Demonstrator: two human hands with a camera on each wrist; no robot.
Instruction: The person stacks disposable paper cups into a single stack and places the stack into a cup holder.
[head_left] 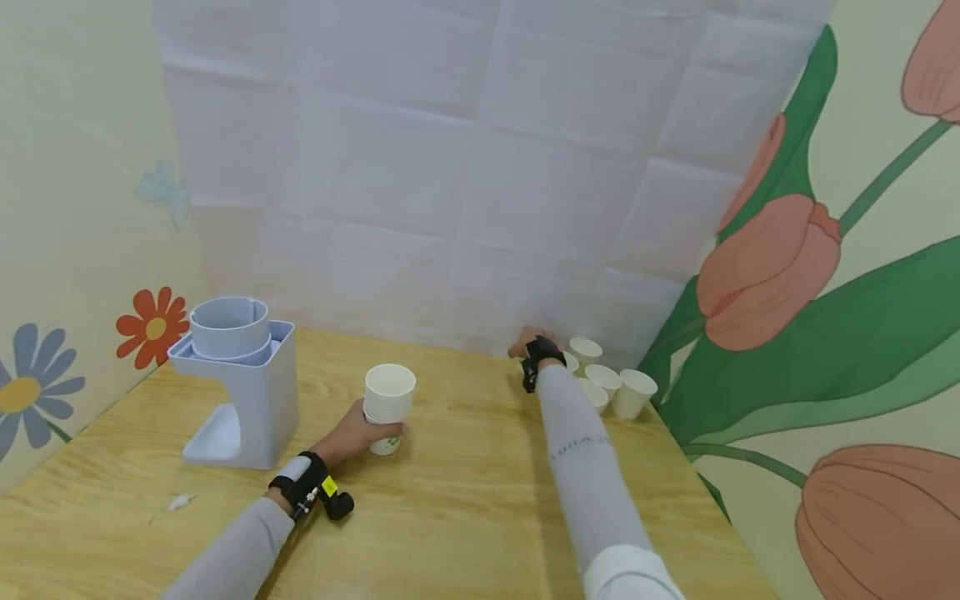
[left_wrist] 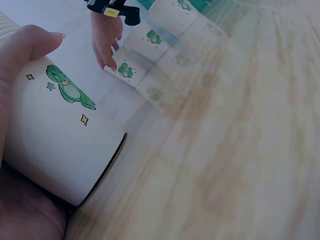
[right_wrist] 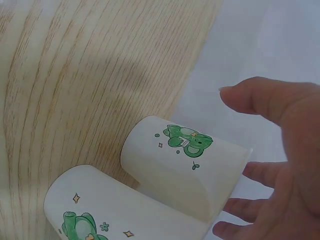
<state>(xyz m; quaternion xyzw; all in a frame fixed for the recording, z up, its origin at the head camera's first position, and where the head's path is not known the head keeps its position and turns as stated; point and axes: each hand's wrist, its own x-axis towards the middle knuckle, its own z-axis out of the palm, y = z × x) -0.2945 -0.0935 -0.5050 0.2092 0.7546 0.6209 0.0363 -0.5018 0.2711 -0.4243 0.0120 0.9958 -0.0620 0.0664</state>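
Note:
On the table in the head view, my left hand (head_left: 354,435) grips a nested stack of white paper cups (head_left: 390,393) low down. The left wrist view shows a green cartoon animal print on this stack (left_wrist: 62,135), with thumb and fingers curled round it. At the far right of the table my right hand (head_left: 531,340) reaches to a group of single paper cups (head_left: 633,393). In the right wrist view, thumb and fingers of the right hand (right_wrist: 297,145) are spread apart near the rim of one upright cup (right_wrist: 187,162). A second cup (right_wrist: 105,210) stands beside it.
A pale blue plastic stand (head_left: 277,408) with a round holder (head_left: 228,329) on top is at the left. A small white scrap (head_left: 180,502) lies on the wooden table (head_left: 435,517) in front. A white sheet (head_left: 390,167) hangs behind; a flower-painted wall (head_left: 862,333) borders the right side.

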